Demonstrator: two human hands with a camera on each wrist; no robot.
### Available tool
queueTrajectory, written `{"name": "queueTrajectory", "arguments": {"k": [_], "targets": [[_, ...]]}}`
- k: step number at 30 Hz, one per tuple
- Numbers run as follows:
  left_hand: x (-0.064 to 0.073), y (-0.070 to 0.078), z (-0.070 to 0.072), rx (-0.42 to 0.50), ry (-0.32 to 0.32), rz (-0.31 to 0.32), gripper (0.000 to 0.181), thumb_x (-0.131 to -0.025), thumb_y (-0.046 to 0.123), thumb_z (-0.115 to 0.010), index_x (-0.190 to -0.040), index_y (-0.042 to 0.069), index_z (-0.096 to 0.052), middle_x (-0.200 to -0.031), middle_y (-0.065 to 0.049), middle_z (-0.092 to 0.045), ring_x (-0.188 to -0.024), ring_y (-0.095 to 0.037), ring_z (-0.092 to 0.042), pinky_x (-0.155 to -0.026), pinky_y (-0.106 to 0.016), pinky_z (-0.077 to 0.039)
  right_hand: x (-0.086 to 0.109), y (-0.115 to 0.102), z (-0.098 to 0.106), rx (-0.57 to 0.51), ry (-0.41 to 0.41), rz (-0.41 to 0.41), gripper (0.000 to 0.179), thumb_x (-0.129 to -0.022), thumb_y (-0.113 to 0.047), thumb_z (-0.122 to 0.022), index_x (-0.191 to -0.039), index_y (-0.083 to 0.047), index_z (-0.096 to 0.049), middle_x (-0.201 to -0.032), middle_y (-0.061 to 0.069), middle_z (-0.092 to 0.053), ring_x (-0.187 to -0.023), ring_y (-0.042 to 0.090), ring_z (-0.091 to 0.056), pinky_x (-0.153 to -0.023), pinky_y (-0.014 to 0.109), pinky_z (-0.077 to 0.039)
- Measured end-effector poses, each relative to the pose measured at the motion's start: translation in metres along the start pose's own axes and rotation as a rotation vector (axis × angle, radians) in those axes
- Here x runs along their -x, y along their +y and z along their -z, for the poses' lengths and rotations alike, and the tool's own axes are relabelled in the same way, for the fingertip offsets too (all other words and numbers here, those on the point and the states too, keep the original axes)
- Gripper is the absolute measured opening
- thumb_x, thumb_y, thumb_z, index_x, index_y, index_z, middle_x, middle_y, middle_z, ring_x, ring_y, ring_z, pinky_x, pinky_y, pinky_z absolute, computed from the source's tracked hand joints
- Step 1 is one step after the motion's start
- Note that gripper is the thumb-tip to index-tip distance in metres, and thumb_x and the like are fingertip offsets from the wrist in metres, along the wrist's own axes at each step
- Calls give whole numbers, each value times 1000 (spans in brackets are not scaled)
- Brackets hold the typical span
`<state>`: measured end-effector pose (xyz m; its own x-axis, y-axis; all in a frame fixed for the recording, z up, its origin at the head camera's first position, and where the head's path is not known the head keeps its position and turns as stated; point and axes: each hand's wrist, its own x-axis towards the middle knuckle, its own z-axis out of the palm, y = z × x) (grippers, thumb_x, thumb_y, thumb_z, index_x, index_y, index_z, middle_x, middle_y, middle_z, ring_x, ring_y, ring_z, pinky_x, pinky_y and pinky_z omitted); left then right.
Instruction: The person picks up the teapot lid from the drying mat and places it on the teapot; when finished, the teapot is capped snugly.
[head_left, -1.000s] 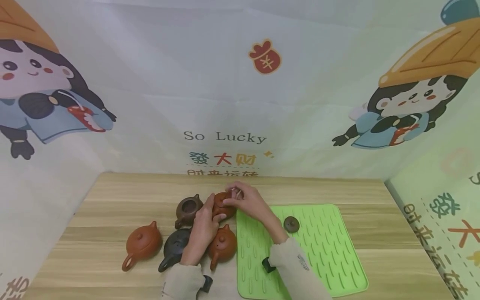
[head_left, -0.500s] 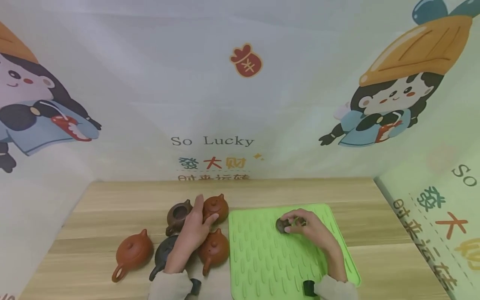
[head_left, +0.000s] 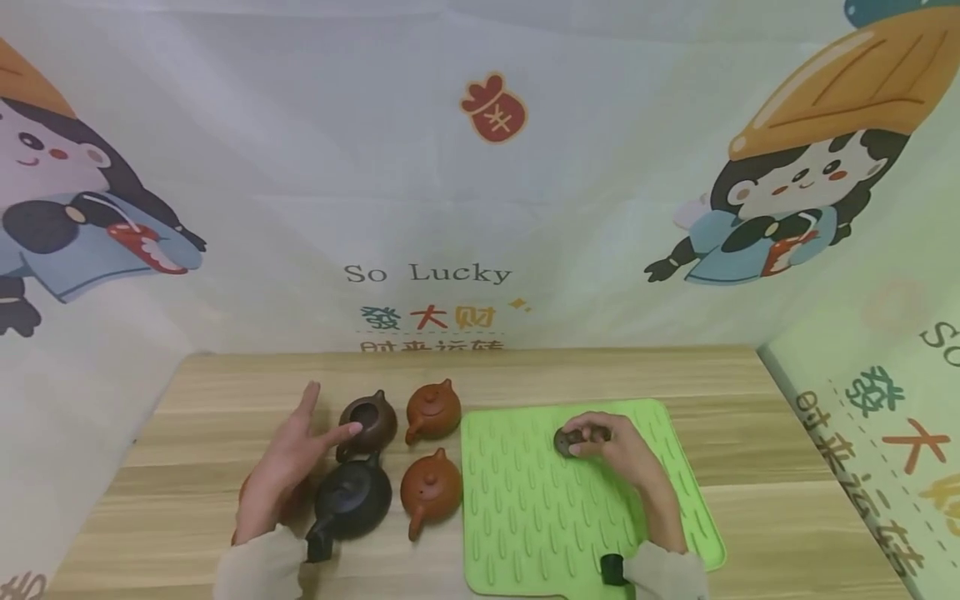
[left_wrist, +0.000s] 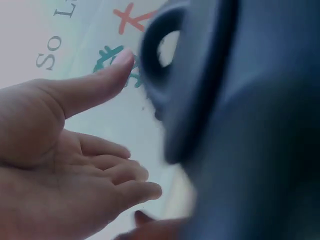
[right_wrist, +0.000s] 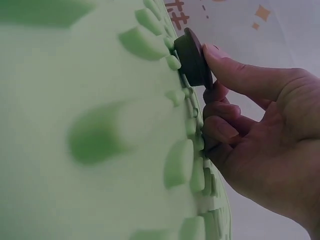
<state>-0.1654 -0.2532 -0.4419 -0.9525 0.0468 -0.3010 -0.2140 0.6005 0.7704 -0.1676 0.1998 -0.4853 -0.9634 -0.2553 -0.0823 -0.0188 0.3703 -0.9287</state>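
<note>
My right hand (head_left: 618, 446) pinches a small dark brown teapot lid (head_left: 564, 444) over the green mat. In the right wrist view, the thumb lies on top of the tilted lid (right_wrist: 194, 60), whose lower side is close to the mat's bumps. My left hand (head_left: 292, 450) is spread, its thumb overlapping the rim of a lidless dark brown teapot (head_left: 385, 423) in the head view. A black teapot (head_left: 354, 500) sits nearer me, right of the left wrist. Large and blurred, the black teapot (left_wrist: 250, 125) fills the right half of the left wrist view.
Two lidded reddish-brown teapots stand left of the green bumpy mat (head_left: 517, 517): one farther back (head_left: 435, 410), one nearer (head_left: 432, 492). Another reddish-brown teapot (head_left: 298, 502) is mostly hidden under the left forearm. A printed cloth (head_left: 405, 192) hangs behind the wooden table (head_left: 225, 383).
Both hands have left the far reddish-brown teapot. The right hand moved right to the mat and took hold of the lid; the left moved left to beside the lidless teapot.
</note>
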Motion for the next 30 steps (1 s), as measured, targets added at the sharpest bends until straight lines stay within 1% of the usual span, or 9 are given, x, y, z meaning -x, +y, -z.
{"name": "queueTrajectory", "arguments": {"k": [2, 6, 11, 15, 18, 21, 25, 30], "targets": [[-4, -3, -5, 16, -18, 4, 110, -108, 30, -73, -172, -3, 10, -178, -35, 5, -166, -56, 0, -134, -69, -10, 1, 1, 0, -11, 5, -10, 22, -98, 3, -77, -119, 9, -76, -92, 5, -58, -85, 16, -50, -76, 26, -46], [-8, -8, -16, 18, -48, -17, 105, -109, 26, -73, -172, -8, 4, -176, -40, -4, -165, -57, -6, -133, -69, -14, 2, 2, 0, -32, 6, -15, 21, -98, 3, -77, -118, 10, -76, -91, 4, -57, -83, 15, -48, -74, 26, -45], [-12, -13, -22, 38, -67, -40, 95, -111, 18, -68, -171, -10, 0, -176, -40, -5, -165, -57, -5, -133, -69, -12, 1, 4, 0, -36, 1, 8, 21, -98, 3, -77, -117, 10, -76, -90, 4, -56, -81, 14, -48, -74, 25, -45], [-14, -14, -24, 15, -75, -66, 89, -114, 18, -62, -170, -13, -1, -176, -40, -5, -164, -57, -6, -133, -69, -13, 0, 3, 1, -28, 3, 30, 21, -98, 2, -77, -117, 10, -77, -91, 5, -57, -81, 14, -48, -74, 25, -45], [-14, -15, -26, 31, -94, -99, 85, -116, 14, -56, -167, -17, 5, -174, -44, 0, -164, -59, -2, -133, -70, -9, 0, 3, 1, -26, 3, 23, 21, -98, 1, -78, -117, 10, -77, -91, 5, -57, -82, 15, -48, -74, 25, -44], [-14, -17, -29, 83, -124, -114, 84, -117, 10, -50, -164, -19, 13, -173, -46, 10, -163, -60, 7, -133, -71, -2, 0, 3, 0, -28, 4, 12, 21, -97, 1, -78, -117, 9, -77, -91, 6, -57, -82, 15, -47, -74, 25, -43], [-13, -19, -30, 132, -142, -92, 85, -118, 10, -47, -164, -15, 20, -173, -43, 18, -163, -58, 13, -133, -71, 2, 1, 3, -1, -39, 8, 11, 22, -97, 1, -78, -117, 10, -77, -91, 6, -56, -82, 16, -47, -74, 26, -43], [-14, -17, -30, 119, -152, -74, 85, -119, 13, -45, -165, -13, 22, -174, -39, 21, -164, -57, 15, -133, -70, 2, 2, 1, 0, -46, 29, 31, 21, -97, 1, -79, -116, 9, -77, -92, 7, -57, -83, 17, -48, -75, 27, -44]]}}
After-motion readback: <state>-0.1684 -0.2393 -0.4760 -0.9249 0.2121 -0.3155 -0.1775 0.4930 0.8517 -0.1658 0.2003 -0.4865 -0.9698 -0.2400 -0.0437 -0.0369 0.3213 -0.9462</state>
